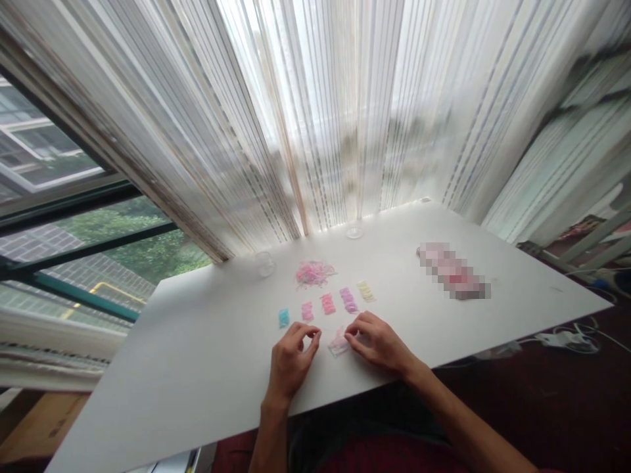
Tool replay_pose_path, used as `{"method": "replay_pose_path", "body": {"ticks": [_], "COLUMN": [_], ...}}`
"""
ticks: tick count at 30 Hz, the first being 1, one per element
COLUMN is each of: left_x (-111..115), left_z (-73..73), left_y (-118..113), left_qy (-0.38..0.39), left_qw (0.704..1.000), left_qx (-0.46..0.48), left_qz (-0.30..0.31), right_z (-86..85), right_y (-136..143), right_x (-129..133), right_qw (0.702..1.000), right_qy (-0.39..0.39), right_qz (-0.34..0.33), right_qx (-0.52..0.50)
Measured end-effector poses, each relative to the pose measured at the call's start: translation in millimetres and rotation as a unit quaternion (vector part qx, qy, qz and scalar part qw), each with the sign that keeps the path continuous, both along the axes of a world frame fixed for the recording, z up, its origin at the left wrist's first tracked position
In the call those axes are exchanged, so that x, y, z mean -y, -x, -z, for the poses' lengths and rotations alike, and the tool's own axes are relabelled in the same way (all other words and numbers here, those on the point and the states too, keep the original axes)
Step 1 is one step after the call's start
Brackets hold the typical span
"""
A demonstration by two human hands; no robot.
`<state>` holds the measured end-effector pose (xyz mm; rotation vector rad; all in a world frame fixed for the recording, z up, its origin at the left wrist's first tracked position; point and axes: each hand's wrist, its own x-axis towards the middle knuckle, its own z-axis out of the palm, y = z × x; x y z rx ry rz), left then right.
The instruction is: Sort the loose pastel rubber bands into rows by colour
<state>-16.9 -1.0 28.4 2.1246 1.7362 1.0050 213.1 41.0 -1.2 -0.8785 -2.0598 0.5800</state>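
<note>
Over the white table [207,355], my left hand [290,358] has its thumb and index finger pinched together; anything between them is too small to see. My right hand [377,341] is also closed in a pinch, its fingertips at the right edge of a small loose group of pale pink strands [338,343]. What that pinch holds cannot be made out. Beyond my hands lie small colour-sorted bundles: blue [283,318], light pink [307,311], coral pink [328,303], purple [348,300] and pale yellow [365,291]. Behind them is a tangled, mostly pink pile of thin strands [313,273].
A clear round container [266,264] stands near the table's back left, and a clear shallow disc [353,232] lies by the back edge. At right is a pixelated pinkish object [451,270]. A sheer striped curtain [345,131] hangs behind the table.
</note>
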Motion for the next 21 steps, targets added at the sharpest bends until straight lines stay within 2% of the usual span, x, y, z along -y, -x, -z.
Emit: {"method": "replay_pose_path", "body": {"ticks": [4, 7, 14, 21], "left_x": [-7.3, -10.7, -12.6, -14.2], "left_z": [0.6, 3.2, 15.1, 15.7], "left_y": [48.7, 72.7, 77.0, 79.3], "left_qy": [-0.035, -0.038, -0.028, -0.025], "left_qw": [0.997, 0.994, 0.992, 0.991], "left_qx": [0.013, 0.012, 0.007, -0.004], "left_qz": [-0.075, -0.105, -0.124, -0.134], "right_z": [-0.9, 0.1, -0.3, -0.5], "right_y": [0.3, 0.7, 1.8, 1.7], "right_x": [0.4, 0.1, 0.5, 0.9], "right_qw": [1.000, 1.000, 1.000, 1.000], "right_qy": [0.006, 0.007, 0.011, 0.013], "right_qz": [-0.001, 0.003, 0.004, 0.006], "right_qx": [-0.003, -0.001, 0.004, 0.005]}}
